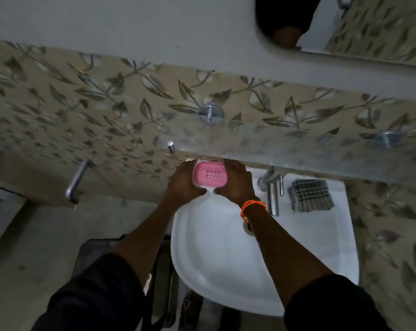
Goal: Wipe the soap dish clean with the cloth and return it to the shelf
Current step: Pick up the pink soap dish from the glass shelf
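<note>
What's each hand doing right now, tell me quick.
Left hand: holding the left end of the pink soap dish.
Right hand: holding its right end.

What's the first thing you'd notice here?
The bright pink soap dish, held between the left hand and right hand just under the glass shelf. Next, the orange wristband on the right wrist, and the checked cloth lying on the white sink beside the tap.
</note>
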